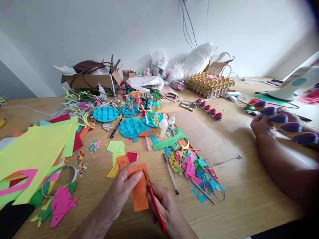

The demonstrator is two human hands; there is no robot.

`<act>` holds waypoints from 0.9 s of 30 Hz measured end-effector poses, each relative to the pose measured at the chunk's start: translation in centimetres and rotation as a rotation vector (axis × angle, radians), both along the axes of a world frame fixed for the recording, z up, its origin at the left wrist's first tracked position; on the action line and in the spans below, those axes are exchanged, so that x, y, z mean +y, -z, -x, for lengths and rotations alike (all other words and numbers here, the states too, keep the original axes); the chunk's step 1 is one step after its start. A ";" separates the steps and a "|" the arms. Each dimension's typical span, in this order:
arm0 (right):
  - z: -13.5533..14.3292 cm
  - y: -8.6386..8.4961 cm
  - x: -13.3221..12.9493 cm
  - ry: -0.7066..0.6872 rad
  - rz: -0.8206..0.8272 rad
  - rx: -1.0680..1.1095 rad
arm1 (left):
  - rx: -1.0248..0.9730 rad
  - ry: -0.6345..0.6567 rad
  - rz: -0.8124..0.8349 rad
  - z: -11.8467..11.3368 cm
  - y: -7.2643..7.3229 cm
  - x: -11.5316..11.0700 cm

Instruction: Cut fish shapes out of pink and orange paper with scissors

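My left hand [122, 186] pinches the top of an orange piece of paper [140, 196] that has a fish outline drawn on it. My right hand [165, 202] is closed round the red handles of a pair of scissors [156, 207]. The blades lie along the paper's right side, close to my left thumb. Just beyond are more fish-marked pieces in orange and yellow, and a yellow-green sheet [116, 147] with a drawn outline. Right of the scissors lies a pen [170, 174]. Several cut paper fish, a pink one [61, 205] on top, rest at the left front beside a tape roll [72, 169].
Coloured sheets [37, 142] cover the left side. Paper scraps [196, 169] lie right of the pen, before flat cardboard [199, 132]. Glue bottles [162, 127] stand near blue paper discs [133, 128]. At right, another person's hands [264, 126] hold a painted egg-carton strip [286, 122].
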State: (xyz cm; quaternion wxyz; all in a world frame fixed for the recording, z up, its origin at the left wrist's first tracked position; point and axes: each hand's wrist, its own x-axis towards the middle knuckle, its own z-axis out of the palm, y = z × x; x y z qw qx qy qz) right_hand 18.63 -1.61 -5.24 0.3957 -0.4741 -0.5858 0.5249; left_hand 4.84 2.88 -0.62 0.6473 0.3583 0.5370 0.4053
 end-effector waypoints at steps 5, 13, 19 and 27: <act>0.0 -0.2 0.2 0.004 -0.052 -0.020 | -0.003 0.028 -0.042 0.1 0.0 0.0; 0.1 -0.1 0.0 -0.006 0.033 0.021 | 0.093 0.136 -0.175 0.2 0.2 0.2; 0.3 -0.9 -0.1 -0.024 0.107 0.076 | 0.122 0.146 -0.179 -0.2 -0.2 0.1; 0.2 -0.8 0.0 -0.042 0.121 0.101 | 0.181 0.219 -0.261 -0.2 -0.2 0.3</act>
